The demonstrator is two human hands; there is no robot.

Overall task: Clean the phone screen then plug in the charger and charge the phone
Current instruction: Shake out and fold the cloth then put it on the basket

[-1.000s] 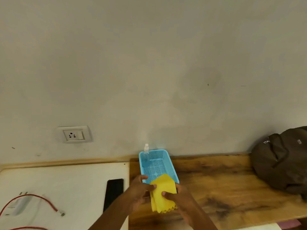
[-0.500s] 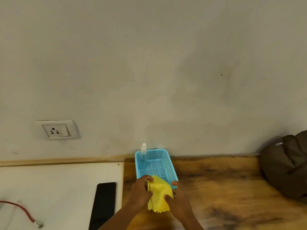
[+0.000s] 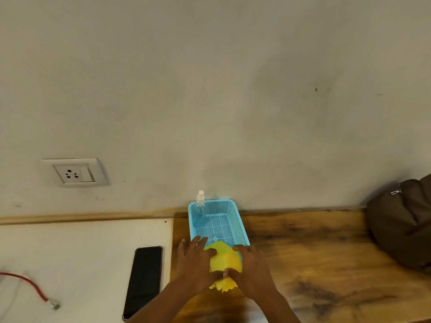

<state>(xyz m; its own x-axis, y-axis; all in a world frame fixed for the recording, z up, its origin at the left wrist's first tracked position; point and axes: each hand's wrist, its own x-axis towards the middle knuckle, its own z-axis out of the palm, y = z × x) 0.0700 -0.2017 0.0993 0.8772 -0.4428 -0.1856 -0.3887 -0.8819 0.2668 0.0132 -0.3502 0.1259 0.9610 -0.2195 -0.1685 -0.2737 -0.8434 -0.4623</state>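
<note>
A yellow cloth (image 3: 225,262) is bunched between my left hand (image 3: 194,264) and my right hand (image 3: 253,269) at the near end of a blue mesh basket (image 3: 235,220). Both hands press on the cloth; my left fingers are spread over it. A black phone (image 3: 144,279) lies screen up on the white surface to the left of my hands. A red charger cable (image 3: 28,284) with a metal plug end (image 3: 54,304) lies at far left. A white wall socket (image 3: 74,173) sits on the wall above the white surface.
A small clear spray bottle (image 3: 200,209) stands in the basket's far left corner. A dark brown backpack (image 3: 403,222) rests on the wooden tabletop (image 3: 326,252) at the right, against the wall.
My hands have folded and bunched the yellow cloth smaller and pushed it down at the basket's near end. The view has shifted right, so the charger adapter is out of frame.
</note>
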